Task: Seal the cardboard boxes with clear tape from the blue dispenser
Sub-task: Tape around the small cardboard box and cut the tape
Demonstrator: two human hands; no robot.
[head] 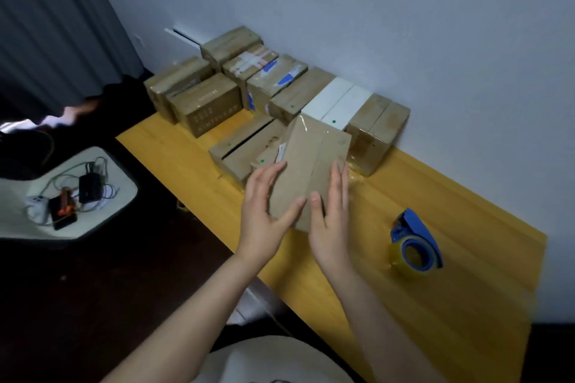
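— So, how far along is it?
— Both hands are flat and clasp nothing. The left hand [264, 214] and right hand [331, 224] press straight fingers on either side of a tall brown cardboard box [311, 155] that already has glossy tape over its far end. The blue tape dispenser with its clear roll [417, 242] lies apart to the right.
— What's left?
— Farther back on the yellow wooden table [466, 274], one low brown box [239, 146] shows a dark slit and is probably unsealed. The stacked boxes [205, 102] look taped. A white wall [404, 25] and a grey curtain [46, 25] stand behind.
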